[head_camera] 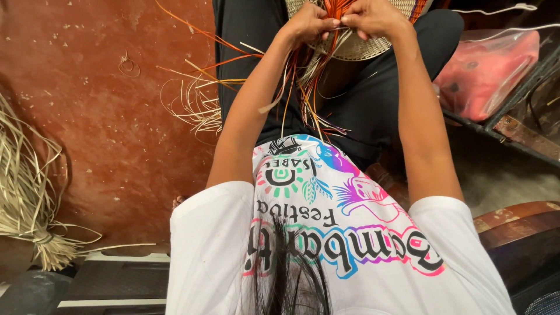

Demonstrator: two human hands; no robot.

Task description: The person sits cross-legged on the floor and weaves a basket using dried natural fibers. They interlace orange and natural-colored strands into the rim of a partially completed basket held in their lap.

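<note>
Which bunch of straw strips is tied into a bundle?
The pale straw bundle at the left edge, bound near its base. The loose strands on the red floor beside the leg are untied and scattered.

clear plastic bag point(487, 70), perhaps over something pink, far right

Light: soft, even daylight, moderately bright.
Shadows: faint, diffuse on red floor point(116, 116).
Glare: mild sheen on pink plastic bag point(487, 70).
Focus: sharp centre; wide-angle stretch at edges.

A reddish floor point(105, 116) bears a pale straw bundle point(26, 204) (tied low) and loose strands point(192, 105).
</note>
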